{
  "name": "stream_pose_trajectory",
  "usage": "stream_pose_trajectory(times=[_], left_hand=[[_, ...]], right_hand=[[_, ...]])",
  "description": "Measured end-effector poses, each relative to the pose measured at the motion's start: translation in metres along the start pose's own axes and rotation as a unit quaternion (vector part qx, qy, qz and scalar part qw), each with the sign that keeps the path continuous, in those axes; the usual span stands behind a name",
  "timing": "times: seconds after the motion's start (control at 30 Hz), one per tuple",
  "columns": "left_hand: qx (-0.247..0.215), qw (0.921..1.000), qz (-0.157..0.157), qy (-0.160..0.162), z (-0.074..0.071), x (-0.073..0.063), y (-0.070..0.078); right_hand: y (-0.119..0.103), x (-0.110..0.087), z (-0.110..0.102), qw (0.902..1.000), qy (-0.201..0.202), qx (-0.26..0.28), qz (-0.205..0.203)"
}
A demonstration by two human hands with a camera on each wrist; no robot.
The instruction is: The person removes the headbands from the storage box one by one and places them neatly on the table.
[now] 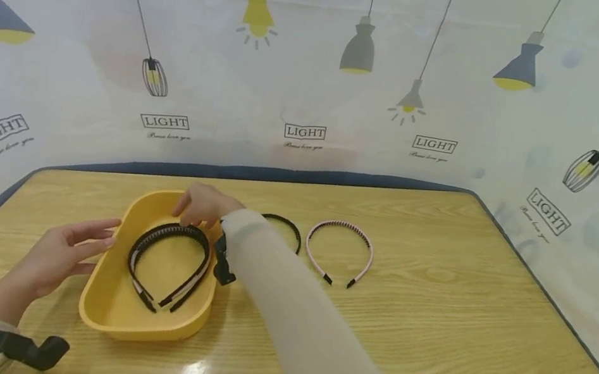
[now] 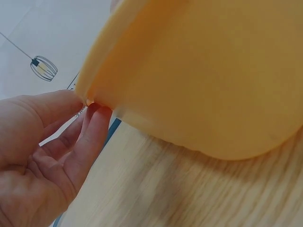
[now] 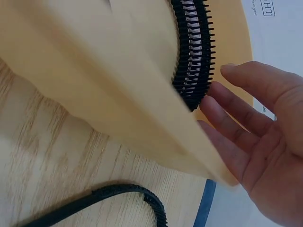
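A yellow plastic basin (image 1: 141, 330) sits on the table at left. Inside it lies a stack of black and pink toothed headbands (image 1: 138, 252), nested with their ends pointing toward me. My left hand (image 1: 60, 252) pinches the basin's left rim between thumb and fingers, as the left wrist view shows. Over the far right rim reaches my right hand (image 1: 207, 205), fingers loosely bent and the thumb apart from them. In the right wrist view its fingertips are right at the black headband (image 3: 208, 52) on the stack's edge, with nothing gripped.
Right of the basin, a black headband (image 1: 293, 229) lies on the wooden table (image 1: 432, 308), partly behind my right sleeve. Beside it lies a pink headband (image 1: 309, 249) with black tips. A white curtain (image 1: 266, 93) printed with lamps encloses the table's far edge and sides.
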State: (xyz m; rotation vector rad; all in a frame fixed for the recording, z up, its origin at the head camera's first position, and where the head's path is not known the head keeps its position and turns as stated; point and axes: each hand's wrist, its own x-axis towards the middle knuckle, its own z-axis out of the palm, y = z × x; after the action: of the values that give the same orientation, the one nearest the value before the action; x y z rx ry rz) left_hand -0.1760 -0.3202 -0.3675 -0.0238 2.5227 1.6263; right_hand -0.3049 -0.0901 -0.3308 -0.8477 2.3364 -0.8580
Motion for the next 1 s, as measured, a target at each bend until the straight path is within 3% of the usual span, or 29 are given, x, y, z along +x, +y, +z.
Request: stream_pose_trajectory(times=[0.63,1.0], left_hand=[[0.012,0.9999,-0.001,0.004,-0.0008,0.0002,-0.0001],[0.005,1.0,0.004,0.004,-0.0003,-0.0016,0.0012]], right_hand=[[-0.0053,0.0018,0.0037,0.999,-0.028,-0.001,0.034],[-0.0052,0.0013,0.0039,0.9988,-0.024,-0.005,0.042]])
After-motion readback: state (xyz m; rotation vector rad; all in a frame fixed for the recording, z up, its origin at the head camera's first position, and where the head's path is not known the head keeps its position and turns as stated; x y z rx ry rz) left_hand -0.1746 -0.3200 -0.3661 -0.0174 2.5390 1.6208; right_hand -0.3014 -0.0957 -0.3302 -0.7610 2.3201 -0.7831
